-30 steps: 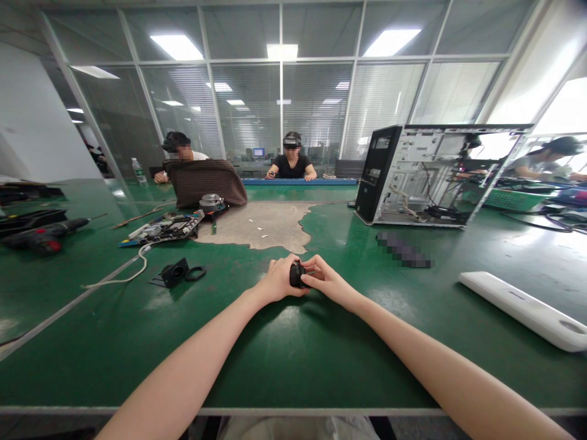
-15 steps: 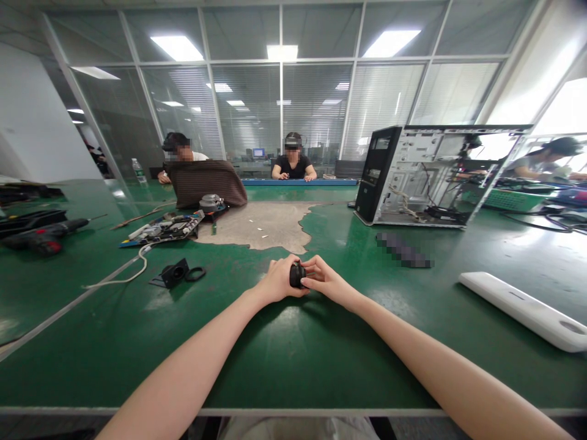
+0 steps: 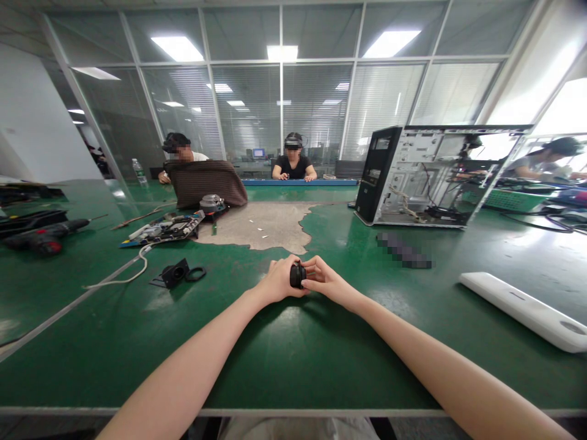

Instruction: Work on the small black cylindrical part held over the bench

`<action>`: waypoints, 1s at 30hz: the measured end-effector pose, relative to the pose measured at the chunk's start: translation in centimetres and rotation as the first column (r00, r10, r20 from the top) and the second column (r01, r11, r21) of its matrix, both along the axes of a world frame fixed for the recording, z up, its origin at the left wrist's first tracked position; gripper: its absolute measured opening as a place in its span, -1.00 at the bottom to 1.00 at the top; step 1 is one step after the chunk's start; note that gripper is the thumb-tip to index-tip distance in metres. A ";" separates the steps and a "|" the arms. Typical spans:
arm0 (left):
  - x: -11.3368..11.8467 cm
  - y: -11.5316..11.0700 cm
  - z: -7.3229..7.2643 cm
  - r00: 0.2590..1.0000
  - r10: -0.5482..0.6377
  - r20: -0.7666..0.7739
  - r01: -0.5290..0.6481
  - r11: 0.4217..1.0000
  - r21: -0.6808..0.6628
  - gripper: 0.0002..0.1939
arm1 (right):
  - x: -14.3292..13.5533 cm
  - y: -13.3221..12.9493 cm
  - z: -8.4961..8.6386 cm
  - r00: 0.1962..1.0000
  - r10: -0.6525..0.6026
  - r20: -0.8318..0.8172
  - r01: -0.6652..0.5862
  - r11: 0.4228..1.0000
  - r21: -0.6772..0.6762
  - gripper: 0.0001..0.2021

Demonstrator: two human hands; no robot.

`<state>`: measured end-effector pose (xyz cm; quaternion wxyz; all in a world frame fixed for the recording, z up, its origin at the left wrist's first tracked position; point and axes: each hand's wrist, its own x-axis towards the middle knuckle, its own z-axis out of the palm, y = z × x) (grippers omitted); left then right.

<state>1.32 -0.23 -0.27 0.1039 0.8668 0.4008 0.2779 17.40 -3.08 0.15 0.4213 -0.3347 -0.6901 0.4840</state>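
A short black cylinder that looks like a camera lens [image 3: 298, 275] is held between my two hands, just above the green table. My left hand [image 3: 278, 280] wraps round its left side, thumb beneath and fingers over the top. From the right, my right hand [image 3: 326, 281] pinches its rim with thumb and fingertips. Part of the lens is hidden by the fingers. Left of my hands lie a black ring [image 3: 195, 274] and a black square mount with a round opening [image 3: 176, 274].
A circuit board [image 3: 165, 229], a power drill [image 3: 48, 237] and a white cable [image 3: 144, 260] lie left. At right stand an open computer case [image 3: 387, 177] and a white oblong device [image 3: 523, 310]. A brown cloth-covered object [image 3: 208, 183] stands farther back. Co-workers sit beyond.
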 end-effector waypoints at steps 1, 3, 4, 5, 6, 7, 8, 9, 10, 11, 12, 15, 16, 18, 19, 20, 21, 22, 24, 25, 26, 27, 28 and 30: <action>0.0 0.0 0.0 1.000 0.002 0.000 -0.002 1.000 -0.003 -0.40 | 0.0 -0.1 0.1 1.000 0.005 -0.008 -0.005 1.000 -0.002 -0.71; 0.1 -0.1 0.1 1.000 0.007 0.003 -0.007 1.000 -0.007 -0.39 | -0.1 -0.1 0.1 1.000 -0.019 -0.012 0.019 1.000 0.003 -0.75; 0.1 -0.1 0.1 1.000 0.010 0.004 -0.010 1.000 -0.010 -0.39 | -0.1 -0.1 0.0 0.999 -0.033 -0.010 0.033 0.999 0.009 -0.76; 0.1 -0.1 0.2 1.000 0.012 0.006 -0.012 1.000 -0.012 -0.39 | -0.2 0.0 -0.1 0.999 -0.045 -0.004 0.045 0.999 0.012 -0.76; 0.1 -0.2 0.2 1.000 0.011 0.006 -0.011 1.000 -0.014 -0.40 | -0.2 0.2 -0.3 0.998 -0.056 0.004 0.056 0.998 0.009 -0.75; 0.1 -0.2 0.3 1.000 0.007 0.005 -0.007 1.000 -0.015 -0.40 | -0.2 0.3 -0.4 0.998 -0.068 0.016 0.068 0.998 0.003 -0.73; 0.0 -0.3 0.4 1.000 0.003 0.003 -0.003 1.000 -0.016 -0.41 | -0.2 0.4 -0.6 0.996 -0.081 0.030 0.081 0.997 -0.005 -0.72; 0.0 -0.3 0.4 1.000 -0.001 0.001 0.001 1.000 -0.018 -0.42 | -0.1 0.5 -0.7 0.995 -0.094 0.045 0.094 0.995 -0.011 -0.71; 0.0 -0.4 0.5 1.000 -0.003 -0.001 0.003 1.000 -0.020 -0.42 | -0.1 0.5 -0.7 0.993 -0.103 0.057 0.103 0.995 -0.014 -0.71; 0.0 -0.4 0.5 1.000 -0.003 -0.002 0.003 1.000 -0.024 -0.42 | -0.1 0.5 -0.7 0.993 -0.103 0.062 0.104 0.994 -0.013 -0.72; 0.0 -0.4 0.5 1.000 0.000 -0.002 0.000 1.000 -0.028 -0.42 | 0.0 0.5 -0.6 0.994 -0.092 0.059 0.093 0.996 -0.009 -0.72; 0.0 -0.4 0.5 1.000 0.008 0.002 -0.008 0.999 -0.035 -0.40 | 0.0 0.1 -0.1 1.000 -0.014 0.014 0.014 1.000 -0.002 -0.70; 0.0 -0.3 0.4 1.000 0.009 0.002 -0.009 0.999 -0.035 -0.40 | 0.0 0.0 0.0 1.000 0.001 0.000 -0.001 1.000 -0.001 -0.70; 0.0 -0.2 0.2 1.000 0.009 -0.001 -0.009 0.999 -0.032 -0.39 | 0.0 -0.1 0.2 1.000 -0.012 -0.011 0.012 1.000 0.009 -0.73; 0.0 -0.2 0.2 1.000 0.009 -0.002 -0.009 1.000 -0.030 -0.39 | -0.1 0.0 0.2 0.999 -0.035 -0.010 0.035 0.999 0.016 -0.75; 0.0 -0.2 0.1 1.000 0.009 -0.003 -0.009 1.000 -0.028 -0.38 | -0.1 0.1 0.1 0.998 -0.057 -0.007 0.057 0.998 0.023 -0.77; 0.0 -0.1 0.1 1.000 0.007 -0.003 -0.007 1.000 -0.027 -0.38 | -0.2 0.2 0.0 0.997 -0.074 -0.002 0.074 0.997 0.027 -0.77; 0.0 -0.1 0.1 1.000 0.006 -0.002 -0.006 1.000 -0.024 -0.38 | -0.3 0.3 -0.1 0.996 -0.086 0.004 0.086 0.996 0.026 -0.76; 0.0 -0.1 0.1 1.000 0.004 0.002 -0.004 1.000 -0.017 -0.38 | -0.3 0.5 -0.4 0.994 -0.108 0.024 0.108 0.994 0.011 -0.73; 0.0 -0.1 0.1 1.000 0.002 0.002 -0.002 1.000 -0.014 -0.39 | -0.3 0.6 -0.5 0.992 -0.117 0.037 0.118 0.993 0.000 -0.72; 0.0 -0.2 0.1 1.000 0.000 0.001 0.000 1.000 -0.013 -0.40 | -0.2 0.7 -0.6 0.991 -0.123 0.050 0.123 0.992 -0.008 -0.71; 0.0 -0.2 0.2 1.000 -0.002 -0.001 0.002 1.000 -0.013 -0.40 | -0.2 0.7 -0.6 0.991 -0.121 0.058 0.122 0.992 -0.012 -0.72; 0.0 -0.2 0.2 1.000 -0.004 -0.003 0.004 1.000 -0.014 -0.41 | -0.1 0.6 -0.6 0.992 -0.108 0.059 0.109 0.994 -0.009 -0.72; 0.0 -0.2 0.3 1.000 -0.003 -0.004 0.003 1.000 -0.018 -0.40 | 0.0 0.5 -0.5 0.998 -0.056 0.040 0.056 0.998 0.009 -0.72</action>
